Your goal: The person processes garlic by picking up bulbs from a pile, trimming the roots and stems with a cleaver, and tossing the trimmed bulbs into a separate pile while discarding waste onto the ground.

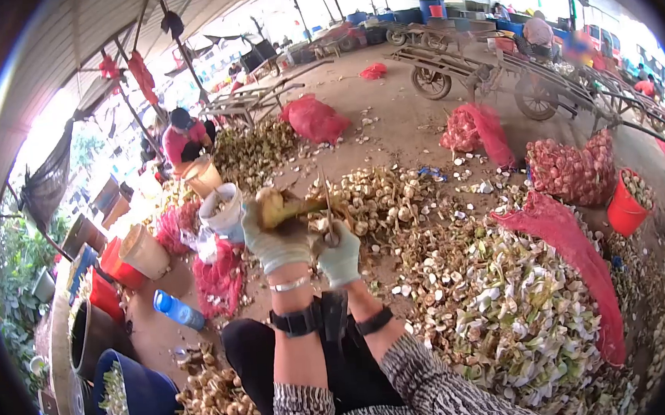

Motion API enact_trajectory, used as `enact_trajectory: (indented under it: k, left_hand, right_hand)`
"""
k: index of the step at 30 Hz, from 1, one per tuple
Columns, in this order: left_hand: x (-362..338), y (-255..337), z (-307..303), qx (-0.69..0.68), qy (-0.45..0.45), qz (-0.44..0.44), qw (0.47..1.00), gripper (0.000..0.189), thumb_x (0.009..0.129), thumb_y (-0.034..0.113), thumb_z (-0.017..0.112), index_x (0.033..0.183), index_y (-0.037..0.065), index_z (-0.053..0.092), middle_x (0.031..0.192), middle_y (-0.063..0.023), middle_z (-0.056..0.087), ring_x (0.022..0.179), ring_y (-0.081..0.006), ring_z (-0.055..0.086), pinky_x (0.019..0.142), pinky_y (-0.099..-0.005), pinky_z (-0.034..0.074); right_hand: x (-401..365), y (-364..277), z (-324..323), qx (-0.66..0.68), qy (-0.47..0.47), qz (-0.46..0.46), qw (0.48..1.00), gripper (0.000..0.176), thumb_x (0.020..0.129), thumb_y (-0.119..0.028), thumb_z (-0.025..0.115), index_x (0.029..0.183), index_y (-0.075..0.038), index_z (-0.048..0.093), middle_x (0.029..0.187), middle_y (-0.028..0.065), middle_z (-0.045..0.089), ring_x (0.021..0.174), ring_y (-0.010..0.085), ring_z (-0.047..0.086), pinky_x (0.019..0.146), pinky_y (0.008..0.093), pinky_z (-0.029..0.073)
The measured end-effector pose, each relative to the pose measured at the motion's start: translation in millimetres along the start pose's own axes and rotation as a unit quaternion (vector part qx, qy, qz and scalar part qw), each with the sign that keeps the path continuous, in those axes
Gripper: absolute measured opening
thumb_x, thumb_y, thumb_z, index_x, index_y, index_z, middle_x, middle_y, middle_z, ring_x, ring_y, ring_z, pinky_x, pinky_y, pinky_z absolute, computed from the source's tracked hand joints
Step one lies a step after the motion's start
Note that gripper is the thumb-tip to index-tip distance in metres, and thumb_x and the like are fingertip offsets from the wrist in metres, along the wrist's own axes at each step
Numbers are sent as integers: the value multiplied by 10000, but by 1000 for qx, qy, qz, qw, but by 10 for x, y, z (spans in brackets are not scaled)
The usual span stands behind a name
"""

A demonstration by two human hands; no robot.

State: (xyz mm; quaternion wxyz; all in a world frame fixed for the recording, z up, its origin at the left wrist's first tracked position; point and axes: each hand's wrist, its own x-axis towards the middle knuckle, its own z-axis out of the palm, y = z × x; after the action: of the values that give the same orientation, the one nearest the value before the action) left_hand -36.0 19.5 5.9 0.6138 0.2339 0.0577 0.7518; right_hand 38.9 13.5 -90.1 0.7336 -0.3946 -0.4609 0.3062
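Note:
My left hand (272, 242), in a pale knit glove, is closed around a garlic bulb (274, 208) whose thick green-yellow stalk points right. The gloved right hand (340, 255) is closed on a cutting tool (328, 208) with a narrow blade standing up, which crosses the end of the stalk in this view. Its handle is mostly hidden by my fingers. Just beyond the hands lies a heap of garlic bulbs (382, 196). More bulbs with stems (221, 404) are piled by my left leg.
Peelings and leaves (509, 303) spread at right under a red mesh sack (575, 260). At left stand a white bucket (223, 209), a blue bottle (178, 309) and a dark blue tub (150, 405). A person (183, 137) sits farther back; carts (446, 68) stand behind.

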Motion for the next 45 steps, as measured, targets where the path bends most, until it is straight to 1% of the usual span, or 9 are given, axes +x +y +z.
enact_trajectory:
  k: [2,4,10,17,20,27,30,32,45]
  left_hand:
    - [-148,169,209,-20,23,-18,999,257,782,285,570,863,44,537,790,-104,576,732,-261,570,640,-393,491]
    - [-171,495,274,20,14,22,999,251,798,274,566,861,34,535,788,-106,578,732,-249,573,626,-375,494]
    - [-474,2385,-867,335,170,73,924,174,777,171,610,895,50,567,772,-71,595,656,-165,577,544,-270,478]
    - [-2659,4441,-3412,763,488,36,421,358,623,189,716,899,17,568,792,-108,613,659,-212,589,609,-329,488]
    - [-2665,3922,-2564,805,576,-102,97,524,564,293,713,987,6,600,855,-155,654,781,-271,633,695,-371,483]
    - [-1483,2952,-2851,736,313,-111,589,234,701,148,696,865,-10,640,680,5,595,573,-65,483,515,-225,405]
    - [-849,2058,-2839,725,207,-185,631,203,706,127,674,853,-11,648,681,5,604,597,-62,517,527,-228,426]
    - [-536,1531,-3054,733,144,-218,628,245,718,162,658,893,-9,648,668,-32,633,600,-80,574,533,-243,460]
    - [596,-124,-3816,783,-39,-321,531,390,720,285,682,987,13,600,860,-153,622,791,-273,608,713,-313,479]
  right_hand:
    - [201,668,-82,641,45,227,732,90,757,-84,596,741,-65,509,567,-6,478,485,75,464,430,206,425]
    - [69,183,-419,136,112,266,948,92,784,-105,576,753,-55,506,595,22,519,463,125,499,388,241,461]
    - [-58,631,-1531,20,73,223,972,76,792,-18,489,865,-2,496,665,33,515,504,85,457,403,226,400]
    - [-108,2023,-3459,407,218,348,816,219,802,-22,508,1008,51,517,597,27,484,519,98,456,489,241,402]
    - [99,1208,-2687,-119,113,271,948,266,840,-50,518,1070,85,510,623,30,531,443,88,465,390,210,389]
    - [832,1216,-1295,-18,-107,309,945,180,876,-101,408,773,25,486,522,34,398,437,125,404,398,253,381]
    - [1075,1860,-806,398,-24,544,738,220,805,-82,444,589,-41,448,506,28,379,464,151,361,469,344,332]
    - [955,1646,-370,-320,-205,101,920,146,755,-114,515,653,-11,533,534,73,499,525,233,506,542,402,415]
    - [1600,3980,745,-481,-90,254,835,239,673,-185,619,807,12,636,776,232,619,790,373,605,674,389,488]
